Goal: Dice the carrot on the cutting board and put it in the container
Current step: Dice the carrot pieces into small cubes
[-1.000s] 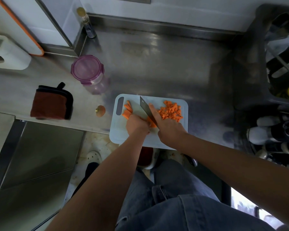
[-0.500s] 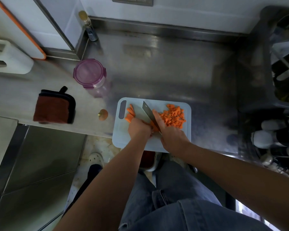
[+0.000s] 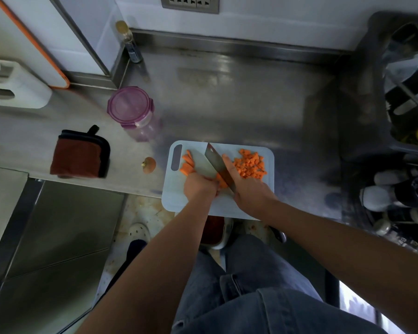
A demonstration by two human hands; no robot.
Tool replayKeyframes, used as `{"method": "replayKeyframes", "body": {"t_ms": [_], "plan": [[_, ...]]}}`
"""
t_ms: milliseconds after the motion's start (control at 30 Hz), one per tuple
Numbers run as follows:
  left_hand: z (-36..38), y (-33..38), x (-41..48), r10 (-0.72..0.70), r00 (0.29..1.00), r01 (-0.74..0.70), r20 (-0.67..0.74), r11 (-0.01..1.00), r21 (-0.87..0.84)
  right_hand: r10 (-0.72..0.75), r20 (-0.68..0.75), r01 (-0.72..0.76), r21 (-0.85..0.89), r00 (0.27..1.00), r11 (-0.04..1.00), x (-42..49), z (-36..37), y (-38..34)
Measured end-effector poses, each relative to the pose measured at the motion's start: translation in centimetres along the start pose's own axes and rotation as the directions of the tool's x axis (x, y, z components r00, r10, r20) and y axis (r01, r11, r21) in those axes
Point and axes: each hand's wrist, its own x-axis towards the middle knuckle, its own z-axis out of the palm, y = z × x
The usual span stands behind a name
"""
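Fingers (image 3: 209,181) of the left hand (image 3: 199,186): curled under, knuckles forward, holding down a bunch of carrot sticks (image 3: 223,183) at centre frame, hard against the flat of the blade. Right hand (image 3: 250,191): wrapped round the handle of the knife (image 3: 215,162), forefinger laid straight along the top of the blade; the tip points to the upper left, and the handle is hidden in the fist. Cutting board (image 3: 227,208): pale, with a handle slot at its left end, lying on the steel counter (image 3: 227,104) with its near edge over the counter's front. Diced carrot (image 3: 250,165): a loose heap on the board's right part, just right of the blade. Spare sticks (image 3: 187,165): a few uncut lengths on the board's left part, beside the slot. Container (image 3: 131,108): clear, purple clip lid in place, standing upper left of the board and apart from it. Carrot end (image 3: 149,163): on the counter left of the board. Folded cloth (image 3: 80,154): dark red and black, further left. Small bottle (image 3: 131,47): at the back wall, upper left.
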Motion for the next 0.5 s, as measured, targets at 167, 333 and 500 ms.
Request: {"method": "replayKeyframes", "body": {"t_ms": [167,333,500], "plan": [[0.2,-0.1,0.0,-0.033,0.999,0.032,-0.008,0.997,-0.076,-0.017,-0.057,0.019,0.031,0.998,0.999,-0.1,-1.3,-0.2],[0.1,0.0,0.0,-0.033,0.999,0.033,0.010,0.996,-0.077,-0.046,-0.013,0.046,0.009,0.999,0.999,-0.1,-1.4,-0.6],[0.0,-0.1,0.1,-0.032,0.999,0.032,0.009,0.997,-0.074,-0.019,0.031,0.020,-0.011,0.999,1.000,-0.3,-0.9,-1.0]]}}
